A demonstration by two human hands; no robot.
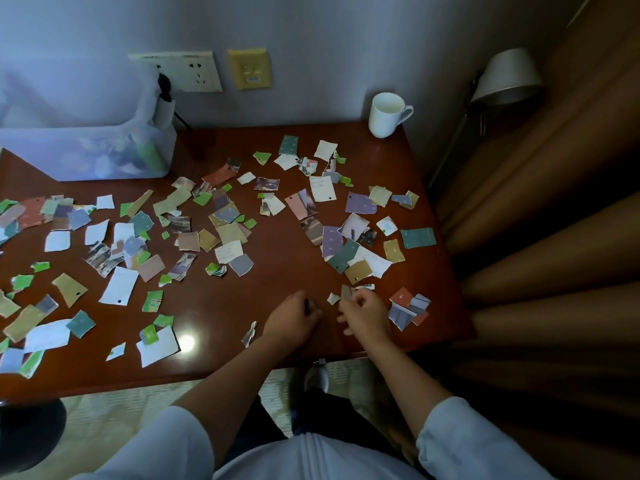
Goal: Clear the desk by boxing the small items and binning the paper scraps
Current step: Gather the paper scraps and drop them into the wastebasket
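Observation:
Torn paper scraps [225, 233] in many colours lie all over the red-brown desk [277, 282]. My left hand [294, 318] rests near the front edge with its fingers curled, and a small dark item [307, 304] shows between thumb and forefinger. My right hand [365, 315] sits just to the right of it, fingers curled, its fingertips beside a small white scrap [334, 298] and a tan scrap [346, 292]. Whether it pinches one is hidden. A translucent plastic box [104, 147] with items inside stands at the back left.
A white mug [386, 114] stands at the back right corner. A lamp [505, 77] and brown curtains [554, 237] are to the right of the desk. Wall sockets with a plugged cable [166, 91] are behind the box. A crumpled scrap [250, 334] lies left of my left wrist.

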